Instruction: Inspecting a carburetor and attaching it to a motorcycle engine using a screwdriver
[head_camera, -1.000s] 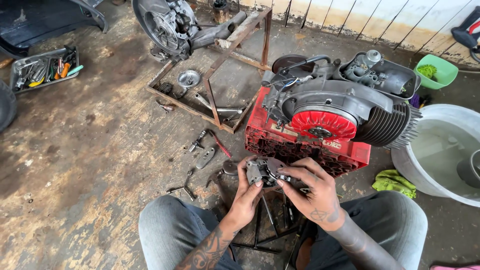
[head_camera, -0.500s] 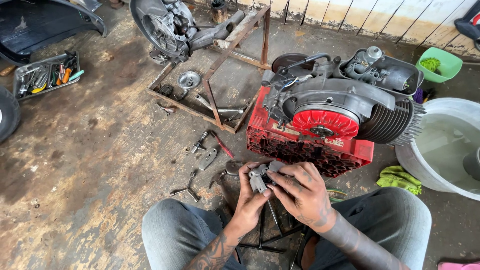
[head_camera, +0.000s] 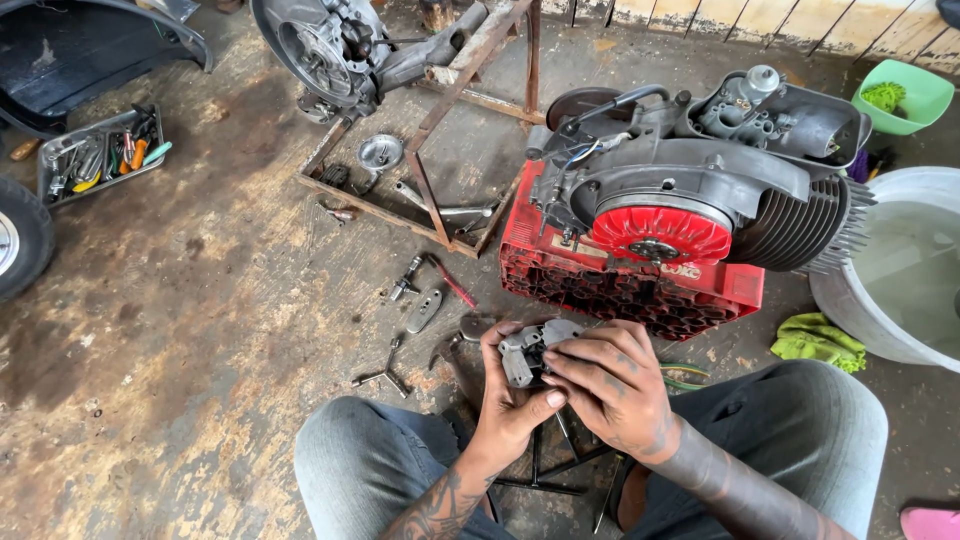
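Note:
I sit on the floor with both hands raised between my knees. My left hand (head_camera: 507, 405) cradles a small grey metal engine part (head_camera: 527, 352) from below. My right hand (head_camera: 612, 385) covers the part from the right, fingers curled over its top. Just beyond my hands stands a scooter engine (head_camera: 700, 180) with a red fan wheel and a finned cylinder, resting on a red plastic crate (head_camera: 620, 285).
Loose tools (head_camera: 425, 295) and a cross wrench (head_camera: 385, 372) lie on the stained concrete to the left. A rusty steel frame (head_camera: 430, 200) holds a second engine case (head_camera: 330, 45). A tool tray (head_camera: 95, 155), white tub (head_camera: 900, 270), green rag (head_camera: 815, 340) and green bowl (head_camera: 900, 95) surround me.
My hands stay on the small part and have turned it slightly; the right hand has shifted over its top. The view has dipped a little toward my lap.

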